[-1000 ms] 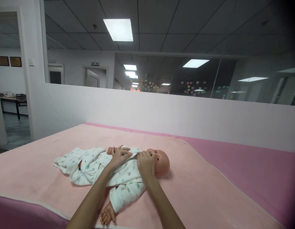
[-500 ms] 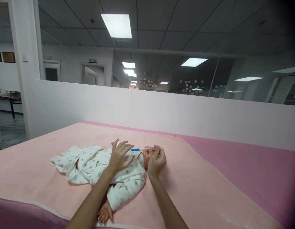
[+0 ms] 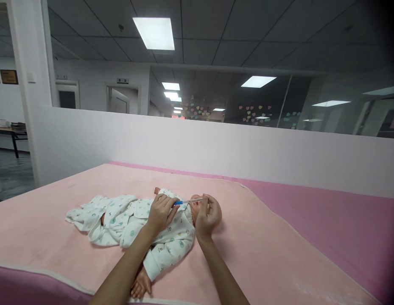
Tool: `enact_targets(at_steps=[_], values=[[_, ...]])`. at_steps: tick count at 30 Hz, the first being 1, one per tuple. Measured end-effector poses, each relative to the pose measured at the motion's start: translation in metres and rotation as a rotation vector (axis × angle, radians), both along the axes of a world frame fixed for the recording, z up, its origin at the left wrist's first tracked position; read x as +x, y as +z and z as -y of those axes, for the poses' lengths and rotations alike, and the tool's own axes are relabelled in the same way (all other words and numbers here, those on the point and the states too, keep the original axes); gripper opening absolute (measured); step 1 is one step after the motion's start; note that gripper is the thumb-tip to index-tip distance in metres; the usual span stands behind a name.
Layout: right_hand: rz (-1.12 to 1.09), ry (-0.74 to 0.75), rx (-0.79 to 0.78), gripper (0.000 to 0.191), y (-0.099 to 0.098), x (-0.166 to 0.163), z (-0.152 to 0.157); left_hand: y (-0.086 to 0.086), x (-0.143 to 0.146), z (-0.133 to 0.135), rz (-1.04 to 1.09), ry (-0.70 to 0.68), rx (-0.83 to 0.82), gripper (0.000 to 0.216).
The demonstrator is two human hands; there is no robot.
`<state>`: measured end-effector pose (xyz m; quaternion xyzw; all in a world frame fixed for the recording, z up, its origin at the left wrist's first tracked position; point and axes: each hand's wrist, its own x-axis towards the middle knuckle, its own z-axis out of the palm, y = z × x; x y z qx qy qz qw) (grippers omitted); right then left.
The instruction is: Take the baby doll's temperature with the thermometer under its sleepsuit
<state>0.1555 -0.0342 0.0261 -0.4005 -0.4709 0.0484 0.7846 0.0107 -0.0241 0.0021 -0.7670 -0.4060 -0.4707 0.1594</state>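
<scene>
A thin thermometer (image 3: 189,201), clear with a blue end, is held level above the chest and face of a baby doll (image 3: 176,237). My left hand (image 3: 160,212) pinches its blue end between thumb and fingers. At the other end, my right hand (image 3: 207,217) grips the clear tip in its fingertips, in front of the doll's head. The doll lies on its back in a white printed outfit, head to the right. My hands cover part of its face and torso.
The doll rests on a pink padded mat (image 3: 273,254) with a darker pink border. A low white wall (image 3: 231,144) with glass above runs behind it. A doorway and a table (image 3: 9,130) are at the far left.
My left hand, open with spread fingers before, has closed on the thermometer's blue end. The thermometer has tilted slightly, its blue end lower. My right hand has shifted a little left.
</scene>
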Motion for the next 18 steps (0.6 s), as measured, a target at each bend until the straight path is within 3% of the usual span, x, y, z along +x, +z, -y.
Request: enact_targets(at_steps=[3,6,11,14,18], values=[[-0.022,-0.078,0.012,0.029,0.001,0.019,0.021,0.004,0.004,-0.001,0.173,0.001,-0.076,0.027],[0.041,-0.186,0.081,0.022,-0.015,0.045,0.050,0.005,0.007,-0.001,0.205,-0.032,-0.160,0.024],[0.689,-0.306,0.191,0.008,-0.060,0.091,0.088,0.001,0.011,0.001,-0.067,-0.027,-0.231,0.028],[1.042,-0.348,0.079,0.017,-0.086,0.115,0.091,-0.003,0.013,0.000,-0.107,0.012,-0.233,0.024],[1.056,-0.439,-0.176,0.034,-0.109,0.127,0.082,-0.003,0.013,0.000,-0.106,0.048,-0.213,0.006]])
